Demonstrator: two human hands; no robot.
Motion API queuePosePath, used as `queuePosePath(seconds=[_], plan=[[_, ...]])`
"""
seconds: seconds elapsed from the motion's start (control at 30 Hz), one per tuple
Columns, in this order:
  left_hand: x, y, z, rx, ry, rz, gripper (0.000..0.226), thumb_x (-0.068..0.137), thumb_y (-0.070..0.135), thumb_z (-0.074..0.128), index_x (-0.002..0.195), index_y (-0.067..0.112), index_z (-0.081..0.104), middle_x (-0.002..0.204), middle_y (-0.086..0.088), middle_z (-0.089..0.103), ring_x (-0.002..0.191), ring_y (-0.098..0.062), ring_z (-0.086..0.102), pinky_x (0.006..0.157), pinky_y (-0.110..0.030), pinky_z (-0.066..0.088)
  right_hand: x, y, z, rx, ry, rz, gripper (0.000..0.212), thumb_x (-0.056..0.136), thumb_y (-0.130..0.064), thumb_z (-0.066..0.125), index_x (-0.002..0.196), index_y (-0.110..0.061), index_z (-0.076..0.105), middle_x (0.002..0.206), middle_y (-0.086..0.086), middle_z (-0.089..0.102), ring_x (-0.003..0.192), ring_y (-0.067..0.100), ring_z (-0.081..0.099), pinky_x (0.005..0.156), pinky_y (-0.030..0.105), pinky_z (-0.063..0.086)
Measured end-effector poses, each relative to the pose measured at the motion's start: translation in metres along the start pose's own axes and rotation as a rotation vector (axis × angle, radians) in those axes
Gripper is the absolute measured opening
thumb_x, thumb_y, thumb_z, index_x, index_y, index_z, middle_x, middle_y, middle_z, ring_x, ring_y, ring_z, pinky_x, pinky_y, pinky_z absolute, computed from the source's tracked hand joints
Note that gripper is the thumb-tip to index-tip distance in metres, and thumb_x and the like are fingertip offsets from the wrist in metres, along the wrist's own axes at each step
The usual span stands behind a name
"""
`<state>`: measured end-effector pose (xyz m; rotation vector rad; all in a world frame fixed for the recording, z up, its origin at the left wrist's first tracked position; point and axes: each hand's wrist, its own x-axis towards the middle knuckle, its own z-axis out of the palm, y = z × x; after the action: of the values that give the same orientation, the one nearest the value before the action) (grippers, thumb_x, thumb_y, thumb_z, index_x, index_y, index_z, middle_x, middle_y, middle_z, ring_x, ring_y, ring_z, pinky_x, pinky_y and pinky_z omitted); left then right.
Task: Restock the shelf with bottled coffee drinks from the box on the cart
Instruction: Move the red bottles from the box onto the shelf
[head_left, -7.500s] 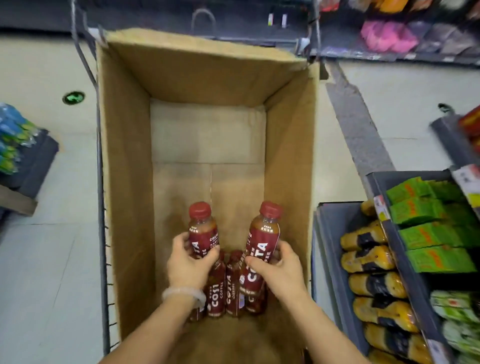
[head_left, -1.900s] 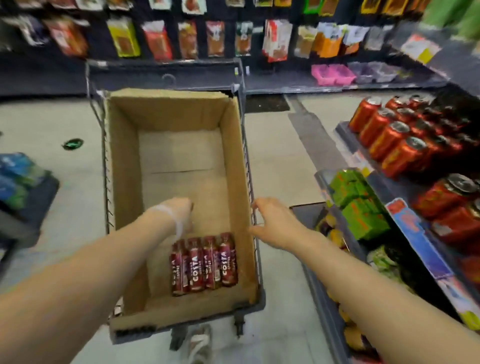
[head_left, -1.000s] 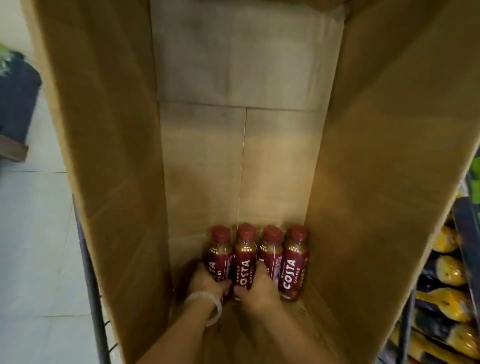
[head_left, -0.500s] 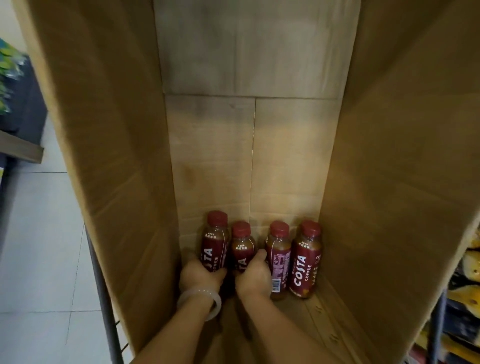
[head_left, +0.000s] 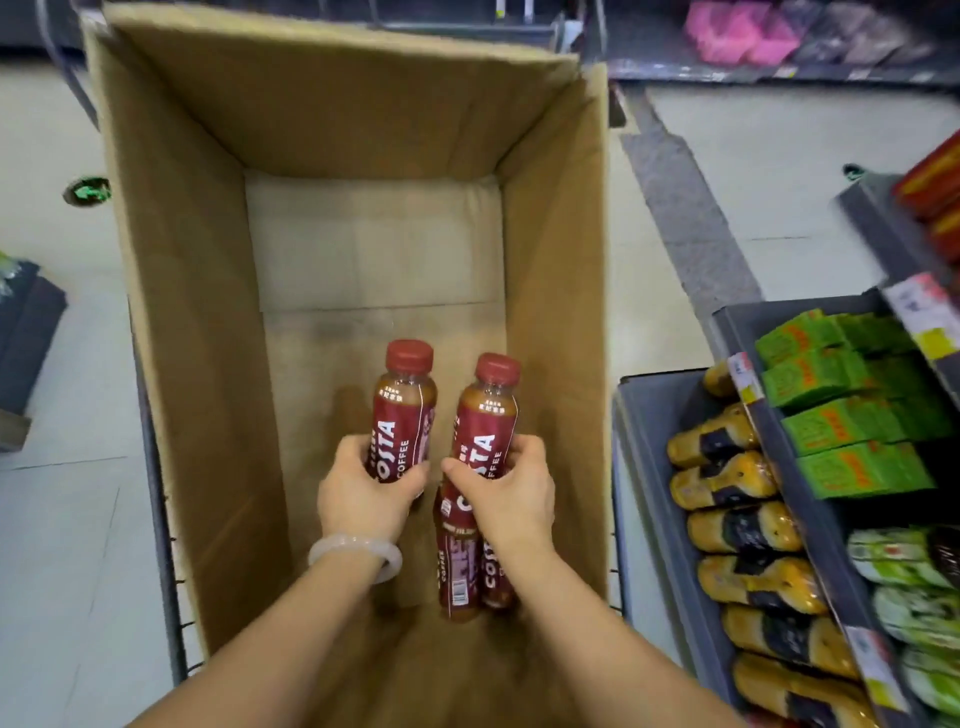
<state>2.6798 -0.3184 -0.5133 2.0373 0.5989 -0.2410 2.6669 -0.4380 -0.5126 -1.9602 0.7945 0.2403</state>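
Head view looks down into a tall cardboard box (head_left: 176, 322) sitting in a wire cart (head_left: 156, 545) on a pale tiled floor (head_left: 62, 545). Half a second ago both hands were low at the box bottom, closing on two of four standing bottles; now the camera has pulled back and both hands have come up with a bottle each. On the left, the left hand (head_left: 363, 493), a pale bangle (head_left: 356, 553) at its wrist, has its grip wrapped around the lower body of one coffee bottle (head_left: 402, 415), red cap pointing away, held clear of the box floor. Just beside it, the right hand (head_left: 506, 491) has its grip closed around a second coffee bottle (head_left: 485, 421), likewise raised and near the first without clearly touching. Beneath the right hand, two remaining bottles (head_left: 460, 566) stand against each other at the near end of the box. Farther right, a grey shelf (head_left: 654, 467) holds yellow bottles (head_left: 727, 483) lying in a row, with green packs (head_left: 841, 415) on the tier beyond them.
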Motion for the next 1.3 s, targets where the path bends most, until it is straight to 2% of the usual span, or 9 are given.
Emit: queuePosePath(seconds=[0.13,0.4,0.57,0.63,0.83,0.9,0.97,1.17,1.3], plan=[[-0.044,0.073,-0.001,-0.173,-0.02,0.212,0.04,0.07,0.022,0.079,0.098,0.024,0.051,0.082,0.019,0.056,0.076,0.003,0.055,0.065,-0.019,0.045,-0.032,-0.037,-0.075,0.127,0.106,-0.149,0.057,0.063,-0.045,0.078,0.103,-0.032,0.04,0.092,-0.016,0.057,0.092,0.01,0.063,0.086,0.039,0.054],[-0.191,0.196,0.023,-0.355,-0.183,0.568,0.04,0.068,0.015,0.081,0.094,0.024,0.053,0.081,0.018,0.058,0.066,0.01,0.058,0.053,-0.003,0.044,-0.121,-0.056,-0.263,0.244,0.426,-0.342,0.05,0.063,-0.037,0.081,0.099,-0.032,0.046,0.078,-0.024,0.055,0.083,0.005,0.062,0.079,0.03,0.053],[-0.302,0.25,0.053,-0.384,-0.327,0.746,0.044,0.067,0.024,0.082,0.098,0.024,0.051,0.08,0.022,0.055,0.071,0.008,0.052,0.057,-0.011,0.039,-0.193,-0.026,-0.375,0.3,0.651,-0.413,0.054,0.06,-0.038,0.082,0.102,-0.029,0.049,0.085,-0.022,0.059,0.083,-0.005,0.061,0.077,0.024,0.052],[-0.345,0.264,0.068,-0.389,-0.399,0.818,0.043,0.065,0.026,0.082,0.097,0.024,0.052,0.08,0.021,0.057,0.072,0.007,0.054,0.058,-0.013,0.042,-0.223,-0.008,-0.415,0.297,0.725,-0.411,0.054,0.06,-0.041,0.081,0.101,-0.031,0.048,0.088,-0.022,0.059,0.086,-0.003,0.061,0.081,0.029,0.053],[-0.47,0.296,0.113,-0.387,-0.66,1.04,0.038,0.065,0.018,0.083,0.076,0.032,0.049,0.076,0.018,0.06,0.069,0.005,0.057,0.058,-0.011,0.045,-0.307,0.051,-0.515,0.281,1.014,-0.372,0.055,0.056,-0.043,0.082,0.099,-0.03,0.051,0.091,-0.019,0.063,0.089,0.003,0.064,0.086,0.036,0.054],[-0.507,0.303,0.127,-0.376,-0.73,1.096,0.038,0.061,0.023,0.084,0.075,0.032,0.05,0.077,0.017,0.062,0.071,-0.001,0.061,0.067,-0.022,0.049,-0.335,0.069,-0.543,0.284,1.101,-0.345,0.055,0.056,-0.043,0.082,0.099,-0.029,0.05,0.09,-0.019,0.062,0.086,0.001,0.063,0.084,0.035,0.054],[-0.542,0.308,0.14,-0.359,-0.797,1.134,0.04,0.059,0.027,0.085,0.075,0.032,0.049,0.077,0.017,0.062,0.074,-0.005,0.063,0.071,-0.029,0.05,-0.359,0.088,-0.567,0.282,1.183,-0.319,0.055,0.057,-0.042,0.082,0.099,-0.028,0.051,0.088,-0.019,0.061,0.083,-0.002,0.062,0.082,0.033,0.055],[-0.619,0.311,0.179,-0.316,-0.972,1.161,0.039,0.061,0.028,0.084,0.081,0.027,0.051,0.077,0.015,0.062,0.075,-0.01,0.062,0.073,-0.03,0.05,-0.4,0.135,-0.624,0.297,1.362,-0.207,0.054,0.061,-0.039,0.083,0.099,-0.028,0.046,0.087,-0.019,0.056,0.081,-0.002,0.058,0.081,0.032,0.053],[-0.643,0.318,0.204,-0.279,-1.018,1.149,0.042,0.063,0.034,0.083,0.091,0.021,0.053,0.081,0.01,0.063,0.079,-0.014,0.063,0.074,-0.032,0.051,-0.408,0.161,-0.65,0.299,1.464,-0.128,0.056,0.061,-0.038,0.083,0.1,-0.025,0.044,0.086,-0.018,0.054,0.084,0.008,0.059,0.08,0.036,0.053]])
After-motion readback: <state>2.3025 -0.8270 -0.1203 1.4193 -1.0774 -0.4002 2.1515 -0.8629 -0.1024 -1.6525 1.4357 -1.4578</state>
